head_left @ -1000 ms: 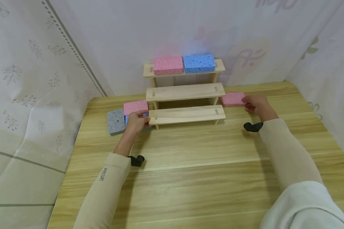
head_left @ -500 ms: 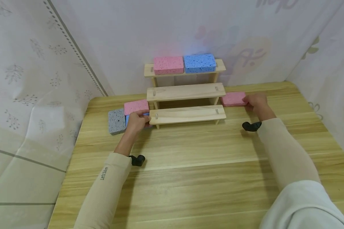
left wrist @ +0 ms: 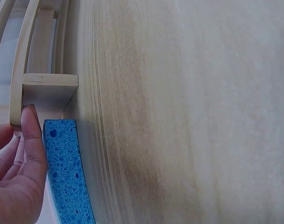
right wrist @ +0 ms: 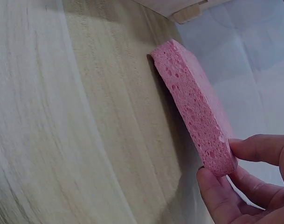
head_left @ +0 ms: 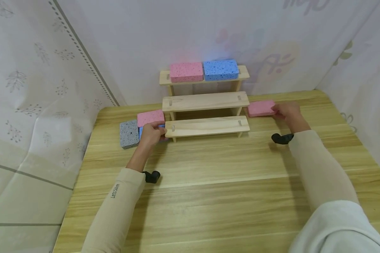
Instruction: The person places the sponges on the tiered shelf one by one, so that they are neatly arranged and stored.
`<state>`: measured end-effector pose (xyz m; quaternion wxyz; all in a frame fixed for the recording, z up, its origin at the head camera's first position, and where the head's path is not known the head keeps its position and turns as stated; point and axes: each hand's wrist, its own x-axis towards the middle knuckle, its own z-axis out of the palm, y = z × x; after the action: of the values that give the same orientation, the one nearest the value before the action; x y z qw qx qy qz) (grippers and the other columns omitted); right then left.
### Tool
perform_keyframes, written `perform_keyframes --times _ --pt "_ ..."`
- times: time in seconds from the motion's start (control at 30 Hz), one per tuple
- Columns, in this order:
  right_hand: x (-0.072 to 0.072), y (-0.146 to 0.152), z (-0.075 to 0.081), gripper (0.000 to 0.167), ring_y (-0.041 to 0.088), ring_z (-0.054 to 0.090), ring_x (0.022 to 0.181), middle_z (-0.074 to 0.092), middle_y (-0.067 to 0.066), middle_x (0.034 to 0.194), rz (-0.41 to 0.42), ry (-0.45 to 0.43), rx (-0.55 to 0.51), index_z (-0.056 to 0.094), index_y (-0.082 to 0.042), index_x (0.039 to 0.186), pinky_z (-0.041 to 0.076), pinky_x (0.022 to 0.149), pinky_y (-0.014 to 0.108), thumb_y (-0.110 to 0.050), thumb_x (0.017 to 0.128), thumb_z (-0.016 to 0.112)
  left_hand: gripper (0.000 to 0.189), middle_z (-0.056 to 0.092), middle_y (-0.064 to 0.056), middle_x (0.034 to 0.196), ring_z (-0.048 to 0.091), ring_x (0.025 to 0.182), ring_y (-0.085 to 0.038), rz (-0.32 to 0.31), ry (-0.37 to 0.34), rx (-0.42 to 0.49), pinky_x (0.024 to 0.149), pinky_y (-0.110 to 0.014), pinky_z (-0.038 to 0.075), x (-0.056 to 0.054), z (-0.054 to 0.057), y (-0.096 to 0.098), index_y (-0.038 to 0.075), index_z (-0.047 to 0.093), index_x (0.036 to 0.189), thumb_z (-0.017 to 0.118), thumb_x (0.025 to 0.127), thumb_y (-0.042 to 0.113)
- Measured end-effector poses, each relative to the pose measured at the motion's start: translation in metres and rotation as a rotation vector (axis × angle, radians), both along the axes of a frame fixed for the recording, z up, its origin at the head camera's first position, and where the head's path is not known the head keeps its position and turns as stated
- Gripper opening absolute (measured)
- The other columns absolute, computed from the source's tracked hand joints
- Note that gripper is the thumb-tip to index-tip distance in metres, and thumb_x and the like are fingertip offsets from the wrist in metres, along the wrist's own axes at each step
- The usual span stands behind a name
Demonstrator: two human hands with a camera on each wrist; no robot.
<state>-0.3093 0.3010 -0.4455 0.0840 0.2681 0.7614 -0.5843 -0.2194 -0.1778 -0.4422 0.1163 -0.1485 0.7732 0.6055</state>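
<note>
A three-step wooden shelf (head_left: pixel 206 102) stands against the back wall. My left hand (head_left: pixel 151 134) pinches the left end of its lowest step (left wrist: pixel 17 70), thumb on top and fingers beneath. Beside those fingers lies a blue sponge (left wrist: pixel 67 172), mostly covered by the hand in the head view. To the shelf's right, my right hand (head_left: pixel 289 111) grips one end of a pink sponge (head_left: pixel 261 108) between thumb and fingers. In the right wrist view this sponge (right wrist: pixel 193 107) is tilted, its held end raised off the table with a shadow under it.
On the top step sit a pink sponge (head_left: pixel 186 72) and a blue sponge (head_left: pixel 221 70). Left of the shelf, a grey sponge (head_left: pixel 128 134) and another pink sponge (head_left: pixel 151 118) lie on the wooden table (head_left: pixel 190 207). Patterned sheets (head_left: pixel 139 42) surround the table.
My right hand has drawn the pink sponge slightly to the right, away from the shelf, and its held end now sits higher. The left hand has kept its hold on the lowest step.
</note>
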Motion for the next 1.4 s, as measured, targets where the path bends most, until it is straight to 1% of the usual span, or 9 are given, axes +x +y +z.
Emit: perform_keyframes --times 0.1,0.3,0.37,0.5,0.57,0.73,0.93,1.13,1.4 --pt "0.001 0.001 0.003 0.013 0.005 0.063 0.065 0.061 -0.007 0.071 -0.007 0.026 -0.048 0.059 -0.005 0.092 0.059 0.074 0.023 -0.003 0.086 0.070 0.043 0.062 -0.021 0.116 0.065 0.083 -0.016 0.002 0.002 0.000 0.081 -0.035 0.060 0.000 0.000 0.000 0.003 0.051 0.140 0.054 0.097 0.003" --pt "0.001 0.006 0.009 0.011 0.005 0.064 0.066 0.061 -0.007 0.073 0.002 0.029 -0.046 0.060 -0.007 0.091 0.059 0.073 0.021 -0.006 0.087 0.070 0.044 0.061 -0.023 0.117 0.065 0.079 -0.013 -0.006 -0.004 0.009 0.080 -0.033 0.060 0.000 0.000 0.000 0.001 0.050 0.140 0.054 0.096 0.003" --pt "0.002 0.006 0.013 0.014 0.004 0.064 0.067 0.062 -0.008 0.073 0.006 0.048 -0.067 0.061 -0.005 0.098 0.059 0.072 0.020 -0.007 0.088 0.069 0.044 0.061 -0.023 0.119 0.065 0.081 -0.013 -0.004 -0.002 0.007 0.080 -0.032 0.060 0.000 0.000 0.001 0.002 0.050 0.141 0.054 0.097 0.003" --pt "0.003 0.004 0.024 0.031 0.005 0.064 0.067 0.063 -0.009 0.073 0.037 0.093 -0.133 0.058 0.000 0.119 0.059 0.071 0.020 -0.004 0.090 0.066 0.045 0.061 -0.023 0.121 0.065 0.085 -0.016 0.001 -0.005 0.003 0.083 -0.035 0.059 0.000 0.001 0.000 0.003 0.050 0.141 0.054 0.097 0.004" --pt "0.004 0.005 0.029 0.040 0.005 0.064 0.066 0.063 -0.009 0.073 0.069 0.109 -0.133 0.052 0.003 0.129 0.059 0.071 0.020 -0.004 0.091 0.064 0.045 0.061 -0.022 0.121 0.065 0.087 -0.017 0.001 -0.010 0.003 0.084 -0.036 0.059 0.000 0.001 -0.001 0.003 0.050 0.141 0.054 0.097 0.004" --pt "0.009 0.008 0.043 0.053 0.005 0.064 0.068 0.061 -0.008 0.078 0.129 0.117 -0.107 0.041 0.005 0.141 0.059 0.071 0.019 -0.007 0.094 0.061 0.044 0.061 -0.022 0.120 0.064 0.091 -0.020 -0.005 -0.013 -0.007 0.083 -0.036 0.059 -0.001 0.001 0.000 0.004 0.050 0.141 0.054 0.097 0.004" --pt "0.014 0.010 0.056 0.055 0.007 0.065 0.067 0.058 -0.003 0.084 0.147 0.128 -0.123 0.037 0.004 0.142 0.059 0.071 0.021 -0.007 0.094 0.060 0.044 0.061 -0.021 0.118 0.063 0.090 -0.020 -0.009 -0.009 -0.015 0.082 -0.034 0.059 -0.001 -0.001 0.000 0.004 0.050 0.141 0.054 0.097 0.003" --pt "0.017 0.007 0.072 0.059 0.010 0.065 0.070 0.052 0.003 0.097 0.141 0.107 -0.205 0.034 -0.001 0.146 0.060 0.073 0.023 -0.006 0.094 0.061 0.044 0.061 -0.021 0.116 0.064 0.084 -0.016 -0.006 -0.011 -0.015 0.084 -0.035 0.059 0.000 -0.001 0.000 0.003 0.050 0.141 0.054 0.097 0.003" --pt "0.021 -0.003 0.088 0.066 0.010 0.066 0.072 0.047 0.007 0.110 0.159 0.120 -0.299 0.032 -0.003 0.149 0.059 0.074 0.023 -0.005 0.092 0.064 0.043 0.061 -0.020 0.116 0.065 0.082 -0.016 -0.004 -0.012 -0.017 0.081 -0.034 0.060 -0.001 0.000 0.001 0.004 0.051 0.141 0.054 0.097 0.004"
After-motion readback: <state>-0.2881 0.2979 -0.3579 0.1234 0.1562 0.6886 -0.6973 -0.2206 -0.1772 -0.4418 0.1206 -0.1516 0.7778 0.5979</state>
